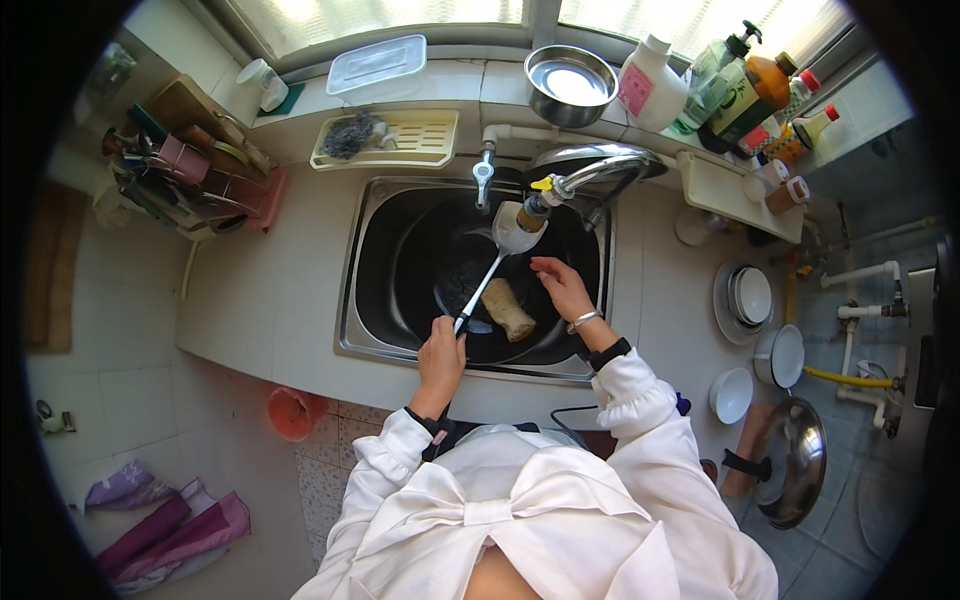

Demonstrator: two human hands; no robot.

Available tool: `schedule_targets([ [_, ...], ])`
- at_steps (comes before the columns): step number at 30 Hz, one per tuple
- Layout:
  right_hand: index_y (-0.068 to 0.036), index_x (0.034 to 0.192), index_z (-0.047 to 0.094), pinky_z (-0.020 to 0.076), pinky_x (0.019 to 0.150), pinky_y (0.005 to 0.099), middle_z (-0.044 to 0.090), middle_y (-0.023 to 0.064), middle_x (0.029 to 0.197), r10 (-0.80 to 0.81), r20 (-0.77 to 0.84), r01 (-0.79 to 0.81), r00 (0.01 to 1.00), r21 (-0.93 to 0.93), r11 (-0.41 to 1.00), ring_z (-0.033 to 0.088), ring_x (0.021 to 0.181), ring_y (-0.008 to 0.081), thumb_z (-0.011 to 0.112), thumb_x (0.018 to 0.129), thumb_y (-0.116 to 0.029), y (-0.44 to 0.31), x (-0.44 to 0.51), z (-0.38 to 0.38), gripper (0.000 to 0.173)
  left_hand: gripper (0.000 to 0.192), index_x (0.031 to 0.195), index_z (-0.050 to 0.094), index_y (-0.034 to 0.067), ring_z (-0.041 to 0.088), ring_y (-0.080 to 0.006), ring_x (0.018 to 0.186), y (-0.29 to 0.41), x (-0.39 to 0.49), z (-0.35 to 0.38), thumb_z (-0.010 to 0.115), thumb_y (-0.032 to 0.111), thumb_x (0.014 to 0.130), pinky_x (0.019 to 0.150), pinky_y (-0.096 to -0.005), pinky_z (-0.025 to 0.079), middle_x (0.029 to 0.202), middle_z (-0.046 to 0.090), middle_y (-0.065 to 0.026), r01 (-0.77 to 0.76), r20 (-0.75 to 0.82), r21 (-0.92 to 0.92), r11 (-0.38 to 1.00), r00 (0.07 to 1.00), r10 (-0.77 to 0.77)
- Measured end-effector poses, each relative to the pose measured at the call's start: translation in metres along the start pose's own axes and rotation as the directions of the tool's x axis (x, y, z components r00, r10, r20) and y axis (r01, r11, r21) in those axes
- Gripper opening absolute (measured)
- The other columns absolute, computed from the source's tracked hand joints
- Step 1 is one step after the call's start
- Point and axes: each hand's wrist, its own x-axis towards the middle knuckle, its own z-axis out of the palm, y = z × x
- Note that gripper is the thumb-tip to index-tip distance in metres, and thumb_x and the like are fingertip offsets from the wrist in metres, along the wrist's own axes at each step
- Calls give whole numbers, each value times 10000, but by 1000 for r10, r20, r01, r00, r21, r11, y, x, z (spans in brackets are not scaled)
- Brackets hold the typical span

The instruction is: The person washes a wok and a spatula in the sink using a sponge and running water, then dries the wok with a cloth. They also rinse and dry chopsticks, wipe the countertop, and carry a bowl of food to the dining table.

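My left hand [441,358] grips the dark end of the handle of a metal spatula [517,231]. The spatula's broad blade is raised under the faucet outlet [533,214], over the sink [344,315]. My right hand [561,289], with a bracelet at the wrist, hovers to the right of the blade with its fingers apart and holds nothing. A large dark wok [420,300] lies in the steel sink. In it, between my hands, rests a tan loofah scrubber [508,309]. A smaller tap [484,176] is left of the faucet.
A yellow drain tray [427,139] with a steel-wool scourer [350,135] stands behind the sink. A steel bowl [571,84] and bottles line the ledge. At left is a pink utensil rack [270,199]. Stacked bowls [750,295] and a glass lid [795,463] are at right.
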Motion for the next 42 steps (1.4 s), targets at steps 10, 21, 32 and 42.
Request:
schedule_targets([
  [10,-65,1219,569,476,749,249,655,41,1087,79,-51,-76,996,71,995,610,918,118,506,924,-84,-7,5,-6,302,240,1051,530,17,502,-49,577,2,-20,-34,574,227,942,405,-176,336,802,606,-36,681,650,-624,384,725,-229],
  [21,-69,1231,561,492,748,252,654,49,1093,146,-46,-142,988,83,986,623,901,123,491,942,-97,-17,5,-12,298,308,1117,492,42,453,-76,558,24,25,-21,489,320,983,387,-176,290,801,524,-24,828,848,-524,-199,528,-40],
  [32,-56,1207,572,482,689,237,657,48,1068,105,-86,-92,991,144,985,618,820,108,477,943,-90,-33,10,-20,283,406,1120,529,14,317,-32,389,17,-28,-69,385,378,1013,356,-180,249,626,456,20,902,899,-430,30,431,-75],
  [42,-70,1221,568,499,698,234,658,40,1087,121,-43,-113,992,159,981,617,839,103,497,947,-116,-24,11,-14,287,500,1100,547,12,301,-36,368,-11,-13,-66,404,477,984,348,-184,221,558,405,20,838,815,-536,102,546,-193],
])
